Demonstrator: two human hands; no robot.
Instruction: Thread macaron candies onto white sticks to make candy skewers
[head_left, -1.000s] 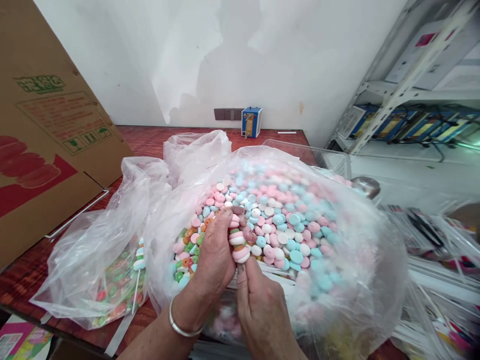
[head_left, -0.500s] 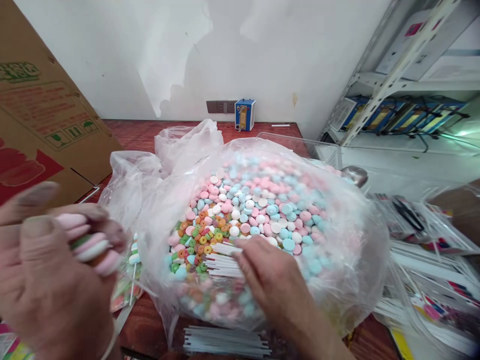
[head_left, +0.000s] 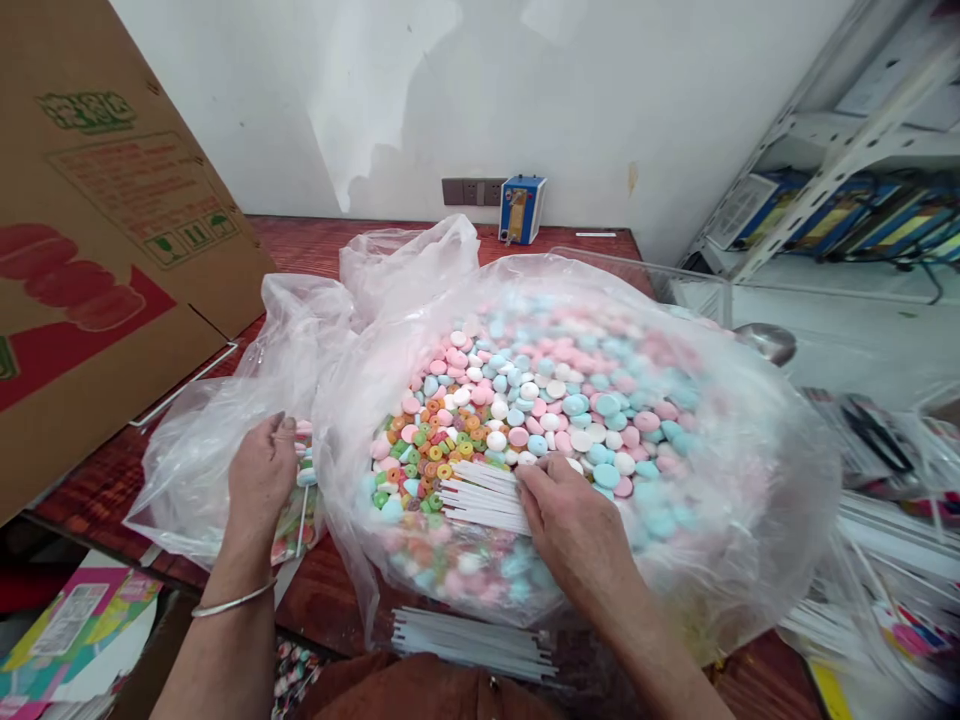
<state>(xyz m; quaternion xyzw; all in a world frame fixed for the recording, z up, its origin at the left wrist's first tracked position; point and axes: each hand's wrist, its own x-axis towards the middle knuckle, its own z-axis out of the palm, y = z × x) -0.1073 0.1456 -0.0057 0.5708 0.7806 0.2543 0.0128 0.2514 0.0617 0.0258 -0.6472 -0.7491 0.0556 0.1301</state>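
Note:
A large clear plastic bag (head_left: 750, 520) stands open, full of pink, blue and white button-shaped candies (head_left: 555, 420). Small orange, green and yellow ring candies (head_left: 442, 440) lie at its left side. Over them my right hand (head_left: 574, 510) is closed on a bundle of thin white sticks (head_left: 484, 495), whose ends point left. My left hand (head_left: 262, 465) is at the left, fingers curled down beside a striped candy skewer (head_left: 306, 465) on a white stick. What those fingers hold, if anything, is hidden. More white sticks (head_left: 472, 645) lie at the table's front edge.
A tall cardboard box (head_left: 97, 250) stands at the left. Crumpled clear plastic (head_left: 202, 460) covers the table's left part. Behind are a small blue-and-white device (head_left: 523, 210) and a wall socket (head_left: 472, 191). A metal scoop (head_left: 766, 343), packets and white shelving (head_left: 832, 270) are on the right.
My left hand, which held stacked pink, white and orange candies near the camera, has moved forward and down to the striped skewer. My right hand still holds the sticks. The view has shifted left.

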